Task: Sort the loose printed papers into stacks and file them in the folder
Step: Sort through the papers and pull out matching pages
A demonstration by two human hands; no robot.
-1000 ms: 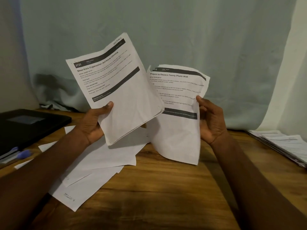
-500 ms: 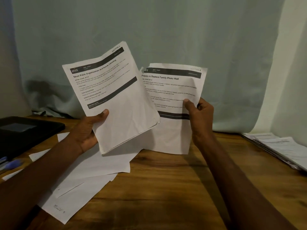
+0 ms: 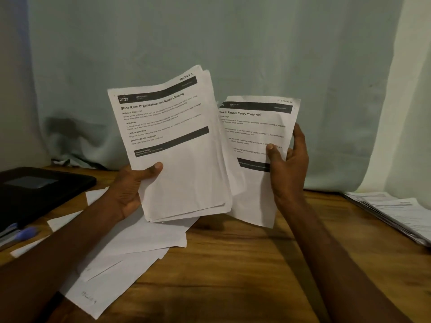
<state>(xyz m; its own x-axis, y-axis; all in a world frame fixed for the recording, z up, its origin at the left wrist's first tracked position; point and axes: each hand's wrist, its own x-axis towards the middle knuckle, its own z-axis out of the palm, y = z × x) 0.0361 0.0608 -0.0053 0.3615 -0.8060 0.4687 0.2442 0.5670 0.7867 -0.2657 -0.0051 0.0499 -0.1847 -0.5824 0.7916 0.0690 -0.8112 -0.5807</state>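
A person holds printed papers in both hands above a wooden bench (image 3: 245,264). The left hand (image 3: 130,190) grips a thick stack of sheets (image 3: 177,159) near its lower left edge, thumb curled over the front page, the other fingers hidden behind. The stack stands nearly upright, its long axis running bottom to top and leaning right, the header "Shoe Rack Organization and Insole Cleaning" at the top. The right hand (image 3: 288,164) pinches a single sheet (image 3: 254,141) by its right edge, thumb on the printed face and fingers behind; this page also stands upright, header uppermost, its left edge tucked behind the stack. Beneath the left forearm, loose blank-side-up papers (image 3: 130,252) lie fanned across the bench. A black folder (image 3: 35,190) rests flat at the far left, with a blue pen (image 3: 24,234) just in front of it. Another pile of printed pages (image 3: 396,213) lies at the bench's right edge. A pale curtain (image 3: 233,43) hangs behind.
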